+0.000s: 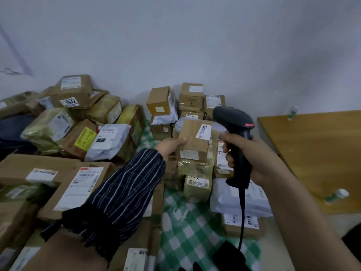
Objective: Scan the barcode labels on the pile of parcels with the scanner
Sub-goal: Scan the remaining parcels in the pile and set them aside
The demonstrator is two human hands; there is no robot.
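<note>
Your left hand [170, 144], coming out of a dark blue pinstriped sleeve [121, 192], grasps the left edge of a small brown cardboard parcel bound in clear tape [192, 141] near the middle of your view. A white printed barcode label [203, 132] sits at 1 o'clock on the parcel's top face.

At 3 o'clock from that parcel, your right hand [259, 159] is clenched round the grip of a black pistol-shaped barcode scanner with a red strip on its head [233, 118]. The scanner's head stands just beside the label, and its black cable [242, 216] drops toward 6 o'clock.

The held parcel rests on other brown boxes [197, 184] on a green-and-white checked cloth [187, 233]. More cartons and grey mailing bags [109, 141] are heaped from 7 to 12 o'clock, one carton marked 5942 [71, 102]. A tan wooden tabletop [316, 153] lies at 3 o'clock.
</note>
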